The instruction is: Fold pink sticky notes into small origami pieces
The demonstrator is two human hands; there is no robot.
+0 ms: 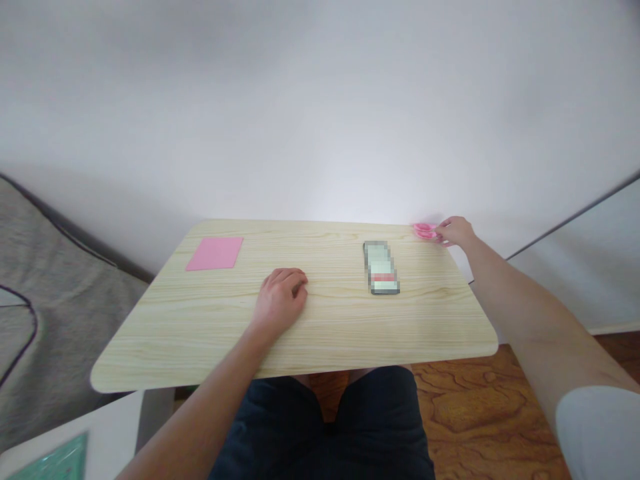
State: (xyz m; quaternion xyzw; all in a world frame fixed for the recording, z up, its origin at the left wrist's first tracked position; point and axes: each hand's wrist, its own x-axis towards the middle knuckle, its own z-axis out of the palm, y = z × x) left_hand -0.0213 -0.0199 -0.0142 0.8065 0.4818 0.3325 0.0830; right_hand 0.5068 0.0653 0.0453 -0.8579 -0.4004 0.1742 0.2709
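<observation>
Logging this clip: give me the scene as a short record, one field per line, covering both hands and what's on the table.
Left hand: loosely curled on the table, nearer the middle
Right hand: pinching the pink item
Pink item: far right corner of the table; exact kind unclear
Phone: lying flat between the hands, screen pixelated
Pink sheet: flat, far left part of the table
Backdrop: white wall

You face a plain white wall (320, 120) behind a pale wood-grain table (330, 333); brown wood-grain flooring (470, 413) shows below, grey fabric (75, 313) at your left.
</observation>
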